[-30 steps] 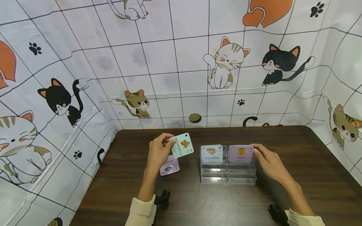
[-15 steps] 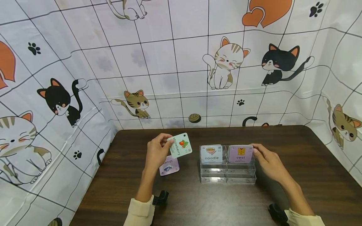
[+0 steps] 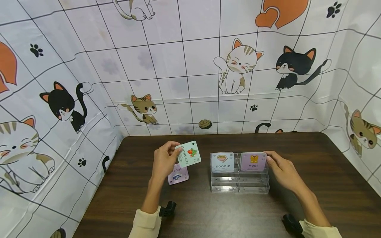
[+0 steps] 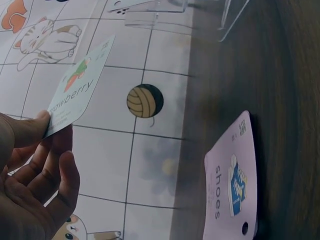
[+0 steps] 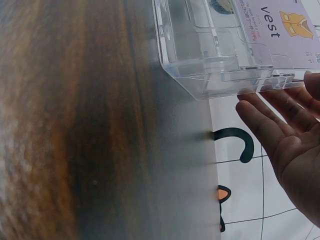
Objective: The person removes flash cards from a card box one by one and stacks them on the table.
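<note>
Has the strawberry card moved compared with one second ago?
Yes, slightly: in the head view, the strawberry card has shifted to the left, farther from the clear card holder, which stays in place.

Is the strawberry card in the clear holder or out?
Out: the left hand holds the strawberry card, apart from the clear holder.

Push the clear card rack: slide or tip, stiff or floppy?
The rack probably slides before tipping: its stepped base looks broad on the smooth-looking table. Likely stiff, given its straight moulded edges; probably light, with thin see-through walls.
</note>
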Demonstrator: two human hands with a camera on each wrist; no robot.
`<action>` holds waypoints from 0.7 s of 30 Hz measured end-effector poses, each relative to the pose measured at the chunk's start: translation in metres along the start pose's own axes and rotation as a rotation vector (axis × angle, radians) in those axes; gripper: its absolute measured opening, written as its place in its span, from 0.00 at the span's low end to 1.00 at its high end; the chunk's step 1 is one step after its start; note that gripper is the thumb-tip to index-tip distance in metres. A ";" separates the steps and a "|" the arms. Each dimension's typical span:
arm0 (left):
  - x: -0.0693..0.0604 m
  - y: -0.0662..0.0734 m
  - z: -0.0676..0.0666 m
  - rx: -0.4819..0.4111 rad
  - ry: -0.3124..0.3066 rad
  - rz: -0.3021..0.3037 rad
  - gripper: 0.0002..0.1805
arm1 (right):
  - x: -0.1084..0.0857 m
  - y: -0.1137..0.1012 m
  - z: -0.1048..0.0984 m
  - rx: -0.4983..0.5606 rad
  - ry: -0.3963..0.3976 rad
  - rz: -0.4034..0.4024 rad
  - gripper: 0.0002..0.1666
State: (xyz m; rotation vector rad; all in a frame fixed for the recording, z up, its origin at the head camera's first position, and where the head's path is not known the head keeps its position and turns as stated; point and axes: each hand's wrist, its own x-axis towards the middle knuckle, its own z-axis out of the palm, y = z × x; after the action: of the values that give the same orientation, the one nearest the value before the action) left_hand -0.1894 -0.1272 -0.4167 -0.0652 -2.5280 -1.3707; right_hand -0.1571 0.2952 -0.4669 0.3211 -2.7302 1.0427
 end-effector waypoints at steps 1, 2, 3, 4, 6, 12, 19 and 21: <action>-0.001 -0.001 -0.001 0.000 0.000 -0.002 0.07 | 0.000 0.000 0.000 -0.001 0.003 -0.001 0.20; -0.001 -0.001 -0.001 0.000 0.001 -0.005 0.07 | 0.000 0.000 0.000 -0.001 0.005 -0.002 0.20; -0.002 -0.002 -0.002 0.002 0.001 -0.006 0.07 | 0.000 0.000 0.000 0.002 0.006 -0.004 0.19; -0.002 -0.003 -0.003 0.003 0.003 -0.007 0.07 | 0.000 0.001 0.000 0.001 0.007 -0.005 0.19; -0.003 -0.005 -0.004 0.008 0.007 -0.007 0.07 | -0.001 0.001 0.000 0.002 0.009 -0.008 0.19; -0.004 -0.008 -0.007 0.020 0.017 -0.004 0.06 | -0.001 0.002 0.001 -0.003 0.012 -0.008 0.19; -0.006 -0.008 -0.009 0.024 0.014 -0.015 0.07 | -0.004 0.002 0.002 0.019 -0.004 0.006 0.21; -0.006 -0.008 -0.009 0.025 0.013 -0.022 0.07 | -0.004 0.002 0.002 0.018 0.001 0.000 0.21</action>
State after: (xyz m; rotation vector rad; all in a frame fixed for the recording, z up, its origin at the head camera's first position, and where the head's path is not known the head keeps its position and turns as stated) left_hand -0.1827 -0.1391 -0.4203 -0.0232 -2.5420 -1.3433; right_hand -0.1541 0.2953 -0.4707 0.3238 -2.7216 1.0681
